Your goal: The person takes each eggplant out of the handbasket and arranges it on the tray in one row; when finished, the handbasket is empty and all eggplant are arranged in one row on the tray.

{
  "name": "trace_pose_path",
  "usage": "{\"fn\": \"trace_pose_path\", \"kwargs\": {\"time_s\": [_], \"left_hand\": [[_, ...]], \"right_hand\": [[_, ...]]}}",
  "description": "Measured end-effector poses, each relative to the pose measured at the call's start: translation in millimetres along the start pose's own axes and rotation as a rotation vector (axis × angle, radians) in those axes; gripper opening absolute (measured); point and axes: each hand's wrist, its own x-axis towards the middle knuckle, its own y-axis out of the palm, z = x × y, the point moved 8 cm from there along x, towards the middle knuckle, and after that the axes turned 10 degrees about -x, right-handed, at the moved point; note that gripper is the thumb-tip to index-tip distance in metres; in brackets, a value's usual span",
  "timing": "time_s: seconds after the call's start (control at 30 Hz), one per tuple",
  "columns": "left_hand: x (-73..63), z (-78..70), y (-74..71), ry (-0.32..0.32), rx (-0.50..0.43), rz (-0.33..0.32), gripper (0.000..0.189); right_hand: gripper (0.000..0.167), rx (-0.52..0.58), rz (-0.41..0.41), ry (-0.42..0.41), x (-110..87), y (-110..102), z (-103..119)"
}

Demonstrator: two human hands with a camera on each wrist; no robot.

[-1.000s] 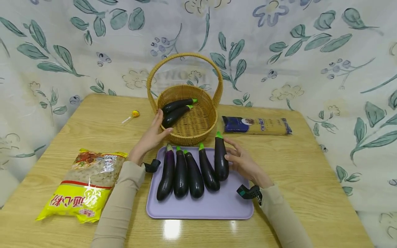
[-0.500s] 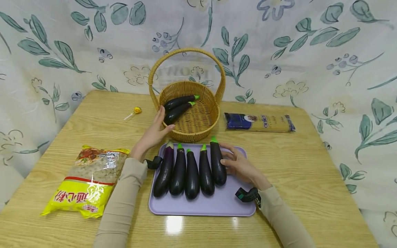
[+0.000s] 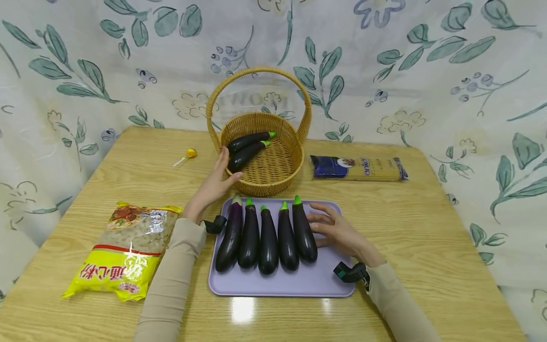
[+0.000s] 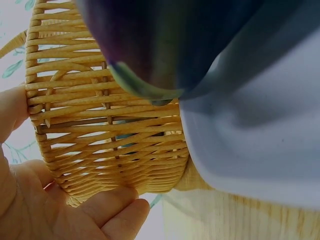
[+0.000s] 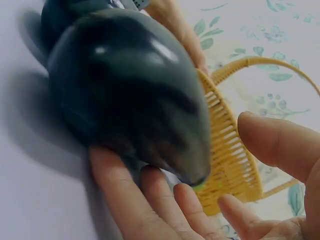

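Observation:
Several dark purple eggplants [image 3: 304, 237] lie side by side on the lilac tray [image 3: 282, 285], green stem ends toward the back. Behind the tray stands a wicker basket [image 3: 273, 183] with a tall handle, and two more eggplants [image 3: 248, 156] rest in its left part. My left hand [image 3: 212, 186] holds the basket's left front side, thumb and fingers spread along its rim and wall. Beside the rightmost eggplant is my right hand [image 3: 339, 232], its fingers next to the eggplant's side. In the right wrist view the thumb [image 5: 280, 145] stands well apart from the eggplant.
A yellow bag of pasta [image 3: 124, 251] lies left of the left forearm. At the back left is a yellow lollipop [image 3: 191, 153]. A long spaghetti packet [image 3: 359, 168] lies right of the basket. A floral curtain [image 3: 384, 71] hangs behind the table.
The rightmost eggplant, earlier held raised by my right hand, now lies on the tray beside the others. My right hand has loosened and moved slightly right. My left hand stays at the basket.

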Motion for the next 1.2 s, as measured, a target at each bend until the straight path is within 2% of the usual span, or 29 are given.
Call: {"fn": "trace_pose_path", "kwargs": {"time_s": [0.23,0.53,0.7,1.0,1.1,1.2], "left_hand": [[2.2,2.5,0.6,-0.001,0.019,-0.004,0.086],[1.6,-0.1,0.9,0.008,0.018,-0.003,0.086],[0.2,-1.0,1.3,0.007,0.028,-0.002,0.085],[0.0,0.9,1.1,0.003,0.036,-0.005,0.085],[0.0,1.3,0.2,0.01,0.033,-0.01,0.084],[0.1,1.3,0.0,0.016,0.038,-0.011,0.084]], "right_hand": [[0.069,0.011,0.044,-0.006,-5.4,-7.6,-0.7],[0.066,0.0,-0.014,-0.032,-2.0,-20.4,14.8],[0.065,-0.015,-0.012,-0.072,6.9,-18.9,32.6],[0.059,0.146,-0.025,-0.136,33.7,-25.1,81.5],[0.057,0.201,-0.026,-0.141,46.3,-29.2,98.9],[0.055,0.206,-0.019,-0.128,61.8,-30.4,111.1]]}}
